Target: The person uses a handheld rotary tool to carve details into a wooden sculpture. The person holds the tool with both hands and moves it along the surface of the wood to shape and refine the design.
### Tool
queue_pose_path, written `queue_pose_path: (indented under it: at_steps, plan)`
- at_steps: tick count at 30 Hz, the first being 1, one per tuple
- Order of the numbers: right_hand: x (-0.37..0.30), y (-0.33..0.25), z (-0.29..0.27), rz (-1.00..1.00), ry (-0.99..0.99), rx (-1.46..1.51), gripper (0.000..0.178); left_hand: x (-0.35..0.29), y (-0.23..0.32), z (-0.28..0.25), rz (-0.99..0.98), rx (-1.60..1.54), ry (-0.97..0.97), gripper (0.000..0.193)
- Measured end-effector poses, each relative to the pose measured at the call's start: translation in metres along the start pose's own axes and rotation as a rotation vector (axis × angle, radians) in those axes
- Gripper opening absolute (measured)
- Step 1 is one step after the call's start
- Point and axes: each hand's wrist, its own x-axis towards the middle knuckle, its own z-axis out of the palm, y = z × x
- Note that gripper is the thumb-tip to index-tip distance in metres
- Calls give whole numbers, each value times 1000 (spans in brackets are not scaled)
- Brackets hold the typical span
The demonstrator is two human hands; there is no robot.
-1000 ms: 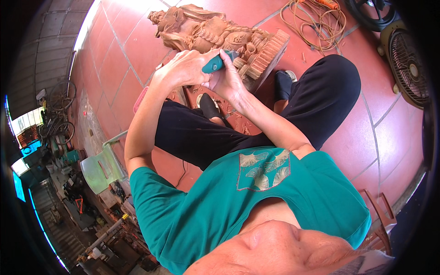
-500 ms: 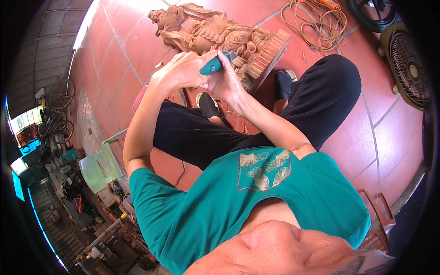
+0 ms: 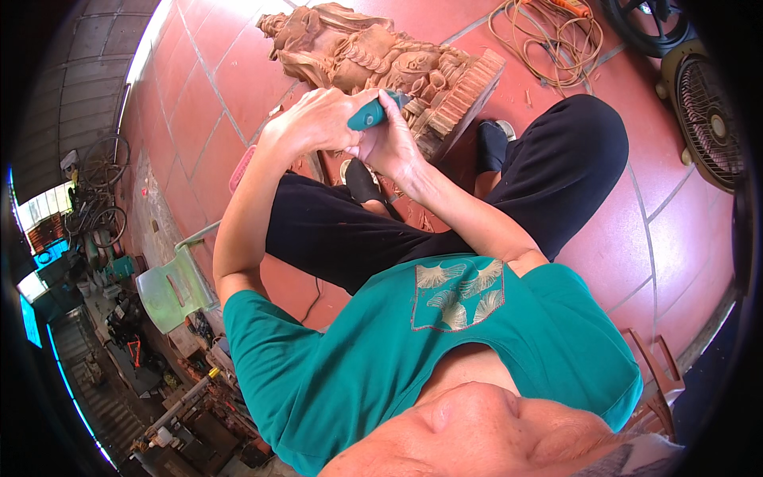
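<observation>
A teal hand-held power tool (image 3: 366, 115) with a dark front end is held between my two hands. My left hand (image 3: 318, 121) is closed round its rear part. My right hand (image 3: 387, 148) grips the front part, its thumb along the teal body. The tool's front end meets or hangs just over the near side of a brown wooden carving (image 3: 381, 60); I cannot tell whether it touches. Carved in deep folds and rounded shapes, the carving lies on its back with its stepped base toward the right. My hands hide part of its near side.
My bent legs and dark shoes (image 3: 362, 183) flank the carving's near side on red floor tiles (image 3: 195, 151). At upper right lie a coiled orange cord (image 3: 556, 48) and a fan (image 3: 707, 115). Left are a pale green chair (image 3: 173, 290), bicycles (image 3: 103, 191) and clutter. Wood chips lie about.
</observation>
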Motion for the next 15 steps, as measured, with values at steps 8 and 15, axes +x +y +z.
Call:
queue_pose_path:
  at_steps: [8, 15]
  plan:
    - [-1, -4, 8, 0, -35, 36, 49, 0, -1, -5, -5, 6, 30, 72]
    - [0, -6, 10, -24, -14, 30, 48, 3, -5, -3, 22, 23, 43, 70]
